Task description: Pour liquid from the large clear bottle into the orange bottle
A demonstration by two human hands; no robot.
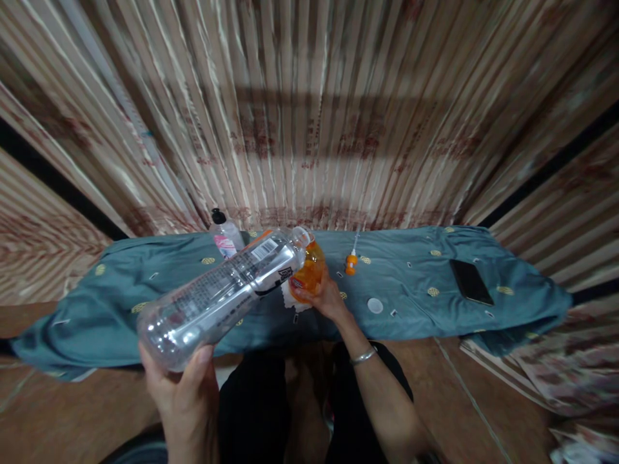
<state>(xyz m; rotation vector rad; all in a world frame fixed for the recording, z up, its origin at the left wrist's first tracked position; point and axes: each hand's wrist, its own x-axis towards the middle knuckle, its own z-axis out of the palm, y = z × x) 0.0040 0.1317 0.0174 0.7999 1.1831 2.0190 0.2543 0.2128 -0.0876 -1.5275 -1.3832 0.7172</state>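
Note:
My left hand (181,390) grips the base of a large clear plastic bottle (227,293), which is tilted with its uncapped mouth toward the right. That mouth is at the top of a small orange bottle (313,274); whether the two touch I cannot tell. Wrapped round the orange bottle is my right hand (329,296), with a silver bangle on the wrist. Beneath the orange bottle lies a white scalloped paper or cloth (290,298). An orange spray or pump top (351,263) with a clear tube rests to the right. A white round cap (374,305) lies nearer me.
A teal patterned cloth (411,316) covers the narrow bench or table. Behind the large bottle stands a clear bottle with a black top (225,235). At the right lies a black phone (471,281). Pleated curtains (309,129) hang close behind.

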